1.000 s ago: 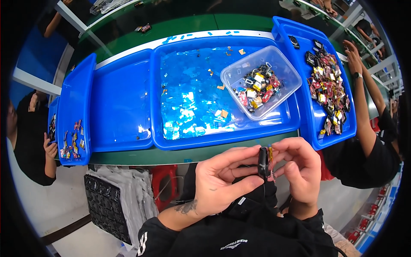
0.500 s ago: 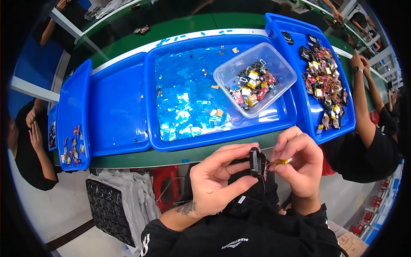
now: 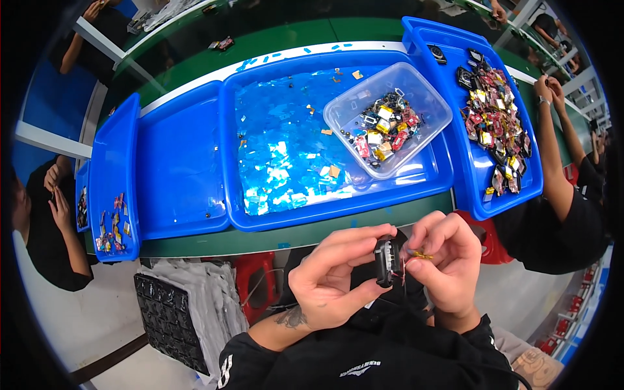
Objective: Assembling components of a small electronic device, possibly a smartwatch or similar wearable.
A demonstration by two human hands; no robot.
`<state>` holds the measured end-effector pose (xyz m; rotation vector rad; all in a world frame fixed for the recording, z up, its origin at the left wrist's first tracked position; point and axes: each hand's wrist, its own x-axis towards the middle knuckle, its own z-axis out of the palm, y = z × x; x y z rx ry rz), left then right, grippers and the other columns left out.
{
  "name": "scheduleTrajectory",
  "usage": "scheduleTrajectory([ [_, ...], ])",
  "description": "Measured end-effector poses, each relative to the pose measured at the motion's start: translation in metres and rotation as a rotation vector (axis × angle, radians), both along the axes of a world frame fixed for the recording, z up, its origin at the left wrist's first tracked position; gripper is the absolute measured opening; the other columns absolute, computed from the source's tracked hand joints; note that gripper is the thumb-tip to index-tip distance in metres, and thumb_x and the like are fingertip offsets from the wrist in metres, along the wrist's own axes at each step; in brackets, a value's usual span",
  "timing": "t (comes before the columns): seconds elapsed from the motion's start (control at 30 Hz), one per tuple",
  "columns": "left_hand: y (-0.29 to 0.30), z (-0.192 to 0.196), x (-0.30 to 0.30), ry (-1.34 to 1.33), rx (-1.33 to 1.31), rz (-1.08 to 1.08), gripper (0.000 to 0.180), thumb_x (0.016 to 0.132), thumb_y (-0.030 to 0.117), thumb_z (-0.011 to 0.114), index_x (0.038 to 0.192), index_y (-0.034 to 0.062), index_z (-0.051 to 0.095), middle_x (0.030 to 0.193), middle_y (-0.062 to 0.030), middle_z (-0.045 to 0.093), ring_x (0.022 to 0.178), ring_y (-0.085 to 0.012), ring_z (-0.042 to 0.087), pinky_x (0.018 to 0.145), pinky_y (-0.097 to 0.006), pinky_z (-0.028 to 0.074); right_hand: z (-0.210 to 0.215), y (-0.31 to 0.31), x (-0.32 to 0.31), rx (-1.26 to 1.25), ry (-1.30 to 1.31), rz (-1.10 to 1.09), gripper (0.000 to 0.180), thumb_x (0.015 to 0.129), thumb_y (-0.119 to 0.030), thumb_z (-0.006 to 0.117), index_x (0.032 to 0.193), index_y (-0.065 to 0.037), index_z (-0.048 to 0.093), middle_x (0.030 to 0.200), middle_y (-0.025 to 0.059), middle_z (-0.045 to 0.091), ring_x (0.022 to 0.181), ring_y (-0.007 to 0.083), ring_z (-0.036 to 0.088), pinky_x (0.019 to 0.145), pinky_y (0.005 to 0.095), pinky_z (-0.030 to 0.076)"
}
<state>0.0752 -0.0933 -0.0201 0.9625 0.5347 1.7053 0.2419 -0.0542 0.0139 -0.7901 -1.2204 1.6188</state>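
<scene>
Between the thumb and fingers of my left hand (image 3: 331, 270) is a small black plastic device housing (image 3: 383, 263), held upright on edge. Its side facing right lies open, with a pale row of parts visible inside. My right hand (image 3: 452, 260), just to the right, pinches a small yellow-taped battery (image 3: 421, 255), mostly covered by the fingertips. Thin reddish wires hang between it and the housing; where they join is too small to tell. Both hands are in front of the table's near edge, above my lap.
A large blue tray (image 3: 338, 220) holds blue film scraps and a clear plastic box (image 3: 434, 97) of mixed small parts. The right blue tray (image 3: 478, 182) carries a heap of electronics; more blue trays (image 3: 175, 162) stand left. Co-workers' arms (image 3: 552, 143) are on both sides. Black moulded trays (image 3: 166, 318) stand below.
My left hand has turned the housing so its open inner side shows more. My right hand has shifted slightly down and left, with the battery still pinched.
</scene>
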Motion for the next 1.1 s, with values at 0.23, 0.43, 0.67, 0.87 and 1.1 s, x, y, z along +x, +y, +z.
scheduleTrajectory([
  [0.23, -0.003, -0.006, 0.001, 0.185, 0.092, 0.144, 0.048, 0.074, -0.009, 0.073, 0.119, -0.0082, 0.056, 0.124, -0.0287, 0.054, 0.116, -0.037, 0.057, 0.096, -0.043, 0.049, -0.005, -0.008, 0.0, 0.316, -0.112, -0.14, 0.031, 0.074, 0.013, 0.071, 0.083, -0.002, 0.045, 0.105, 0.0186, 0.052, 0.085, 0.0168, 0.063, 0.075, 0.0291, 0.055],
  [0.43, -0.001, -0.003, 0.001, 0.045, -0.024, -0.032, 0.048, 0.076, -0.012, 0.07, 0.121, -0.0084, 0.055, 0.128, -0.0269, 0.051, 0.118, -0.0343, 0.055, 0.096, -0.041, 0.052, -0.005, -0.003, -0.002, 0.174, 0.034, -0.098, 0.024, 0.076, 0.009, 0.071, 0.087, 0.001, 0.052, 0.098, 0.0175, 0.055, 0.083, 0.0187, 0.064, 0.074, 0.0289, 0.054],
  [0.67, 0.0, -0.001, -0.006, 0.015, -0.093, -0.166, 0.05, 0.078, -0.009, 0.07, 0.124, -0.0083, 0.05, 0.127, -0.0312, 0.049, 0.119, -0.0401, 0.053, 0.091, -0.046, 0.056, 0.015, 0.013, 0.008, 0.157, -0.159, 0.09, 0.014, 0.078, 0.009, 0.068, 0.088, 0.004, 0.06, 0.099, 0.0134, 0.054, 0.087, 0.0185, 0.061, 0.076, 0.0267, 0.053],
  [0.87, -0.003, -0.004, -0.012, -0.02, -0.177, -0.218, 0.049, 0.078, -0.013, 0.068, 0.125, -0.0074, 0.053, 0.13, -0.021, 0.051, 0.117, -0.0272, 0.056, 0.095, -0.04, 0.054, 0.009, 0.014, 0.009, 0.053, -0.187, 0.219, 0.019, 0.08, 0.014, 0.062, 0.095, 0.005, 0.056, 0.101, 0.0127, 0.055, 0.096, 0.0173, 0.06, 0.082, 0.0278, 0.054],
  [1.1, 0.0, -0.002, -0.011, 0.07, -0.25, -0.162, 0.046, 0.076, -0.011, 0.069, 0.12, -0.0119, 0.054, 0.125, -0.0305, 0.053, 0.118, -0.0386, 0.055, 0.095, -0.048, 0.052, 0.009, 0.026, 0.021, -0.328, 0.018, 0.474, 0.017, 0.086, 0.004, 0.061, 0.101, 0.003, 0.052, 0.104, 0.0112, 0.057, 0.1, 0.0174, 0.06, 0.089, 0.0312, 0.051],
])
